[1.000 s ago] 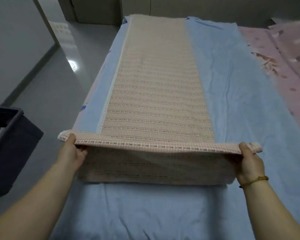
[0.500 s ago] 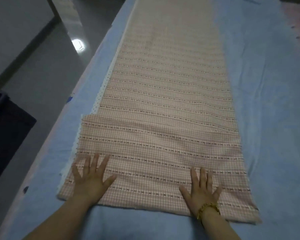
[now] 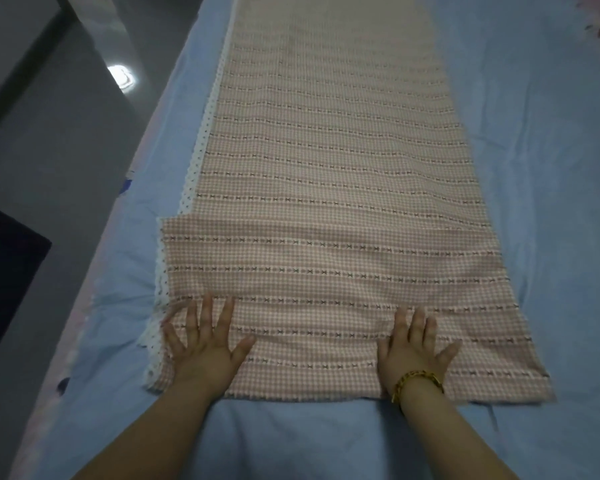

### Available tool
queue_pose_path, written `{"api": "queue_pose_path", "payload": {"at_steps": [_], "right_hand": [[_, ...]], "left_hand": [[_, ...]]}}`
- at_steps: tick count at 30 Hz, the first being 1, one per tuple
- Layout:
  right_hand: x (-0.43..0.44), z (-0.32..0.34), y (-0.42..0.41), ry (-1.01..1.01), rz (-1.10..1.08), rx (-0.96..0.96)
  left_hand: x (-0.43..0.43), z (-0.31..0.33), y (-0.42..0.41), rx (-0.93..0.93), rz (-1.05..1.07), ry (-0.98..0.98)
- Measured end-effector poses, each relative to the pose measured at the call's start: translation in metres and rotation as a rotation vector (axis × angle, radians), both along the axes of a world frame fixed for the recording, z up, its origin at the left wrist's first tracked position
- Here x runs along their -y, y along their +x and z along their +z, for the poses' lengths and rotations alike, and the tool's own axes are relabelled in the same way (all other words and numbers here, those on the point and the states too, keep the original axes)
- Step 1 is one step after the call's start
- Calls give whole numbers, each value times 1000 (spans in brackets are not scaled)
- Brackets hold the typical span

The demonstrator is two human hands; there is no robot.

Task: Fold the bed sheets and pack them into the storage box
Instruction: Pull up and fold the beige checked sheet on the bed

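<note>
Pink gingham sheet (image 3: pixel 326 202) lay as a long strip down the blue-covered bed (image 3: pixel 534 168). A second earlier both hands had pinched its near corners and lifted them; by now that end had been laid over the strip. Left hand (image 3: pixel 201 348) and right hand (image 3: pixel 413 355) rested flat on the folded end, fingers spread, gripping nothing. First end-fold looked done; several more seemed needed. Dark storage box (image 3: pixel 4 289) stood on the floor, left of the bed.
</note>
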State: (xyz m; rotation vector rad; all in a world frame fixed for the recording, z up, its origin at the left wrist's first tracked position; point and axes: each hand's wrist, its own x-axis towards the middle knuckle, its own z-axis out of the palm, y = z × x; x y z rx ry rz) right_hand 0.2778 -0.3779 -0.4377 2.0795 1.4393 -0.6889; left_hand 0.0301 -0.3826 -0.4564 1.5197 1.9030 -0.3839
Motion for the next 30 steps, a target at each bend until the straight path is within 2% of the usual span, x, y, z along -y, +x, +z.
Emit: {"api": "queue_pose_path", "payload": {"at_steps": [2, 4, 8, 11, 14, 17, 23, 26, 30], "right_hand": [[6, 3, -36, 47, -28, 5], [20, 1, -85, 108, -91, -78], [51, 2, -184, 120, -256, -173], [69, 8, -220, 97, -338, -225], [85, 26, -228, 79, -357, -298], [98, 35, -222, 91, -359, -376], [103, 34, -217, 166, -445, -445], [98, 30, -218, 258, -609, -509], [94, 17, -224, 494, -882, -537]], "left_hand": [[2, 1, -1, 25, -46, 3], [4, 4, -11, 53, -134, 2], [8, 18, -73, 88, -505, 9], [2, 31, -117, 89, -725, 16], [-4, 45, -125, 34, -835, 65], [-15, 55, -107, 4, -893, 143], [-38, 56, -89, -12, -926, 121], [-57, 54, -81, -37, -957, 165], [-85, 50, -69, -49, -1006, 199]]}}
